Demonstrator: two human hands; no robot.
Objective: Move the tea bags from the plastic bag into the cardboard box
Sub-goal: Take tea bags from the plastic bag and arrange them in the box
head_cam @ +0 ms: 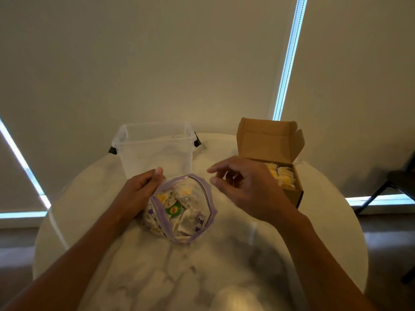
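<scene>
Head view: the left hand (pixel 137 194) pinches the left rim of the plastic bag (pixel 207 199); this grip holds the bag mouth wide on the tabletop (pixel 224 254). Loose tea bags (pixel 177 212) lie inside the bag. The right hand (pixel 244 191) hovers between the bag and the cardboard box (pixel 269 140); its grip is wide, fingers loosely spread, with nothing visible in it. The box stands open at the right, partly filled with yellow packets. A clear plastic tub (pixel 155 149) stands behind the bag. Judged step: transfer under way, next pick pending. The next move calls for lowering the right hand into the bag mouth and pinching 1 tea bag free of tangled strings.
</scene>
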